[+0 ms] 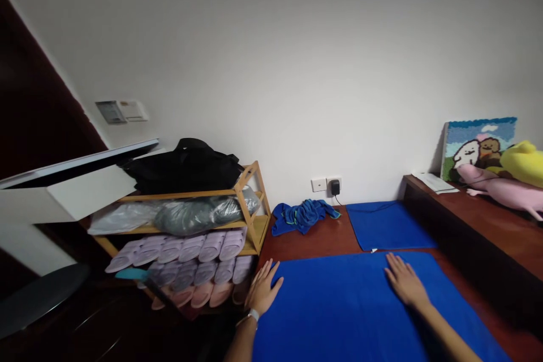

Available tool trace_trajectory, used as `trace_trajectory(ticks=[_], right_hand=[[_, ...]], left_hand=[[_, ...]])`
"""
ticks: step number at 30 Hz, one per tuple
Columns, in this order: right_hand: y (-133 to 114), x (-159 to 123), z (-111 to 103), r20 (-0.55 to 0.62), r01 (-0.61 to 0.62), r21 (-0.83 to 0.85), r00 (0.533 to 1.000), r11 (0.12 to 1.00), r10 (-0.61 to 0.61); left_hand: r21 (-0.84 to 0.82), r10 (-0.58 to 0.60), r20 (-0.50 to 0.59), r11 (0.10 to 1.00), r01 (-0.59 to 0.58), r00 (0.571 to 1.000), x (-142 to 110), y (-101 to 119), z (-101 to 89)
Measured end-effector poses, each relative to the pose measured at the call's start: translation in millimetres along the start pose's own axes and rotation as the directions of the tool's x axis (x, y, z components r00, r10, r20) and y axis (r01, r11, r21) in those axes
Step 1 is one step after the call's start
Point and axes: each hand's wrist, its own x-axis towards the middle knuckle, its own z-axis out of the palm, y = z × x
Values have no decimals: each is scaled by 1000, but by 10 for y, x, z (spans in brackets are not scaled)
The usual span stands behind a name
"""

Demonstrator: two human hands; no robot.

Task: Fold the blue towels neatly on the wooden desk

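A large blue towel (339, 300) lies spread flat over a reddish-brown wooden surface (314, 245). On its left edge rests my left hand (262, 287), fingers stretched out, with a band at the wrist. Toward the towel's far right part lies my right hand (406, 281), palm down with fingers extended. Neither hand grips anything. Beyond the towel's far edge, a smaller blue cloth (390, 226) lies flat on the right, with a small white tag at its near edge. A crumpled blue cloth (303, 216) with light green edging sits near the wall on the left.
Left of the surface stands a wooden rack (254, 220) with several slippers (199, 248), plastic-wrapped bundles and a black bag (186, 167). A black plug (335, 187) with a cable sits in the wall socket. The raised ledge (483, 209) at right holds plush toys and a picture.
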Motion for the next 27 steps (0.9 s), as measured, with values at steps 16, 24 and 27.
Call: trace_trajectory(ticks=[16,24,27], right_hand=[[373,-140,-216,-82,-107,-33,991,994,104],[-1661,-891,-11,-112,268,265,963,926,-247],[-2442,-1158,105,-91,391,314,920,865,-382]], left_hand=[[-188,-54,26,981,58,998,76,25,-170],[-165,-39,-133,986,17,990,-676,316,-235],[-48,16,-90,999,-21,996,-1183,460,-123]])
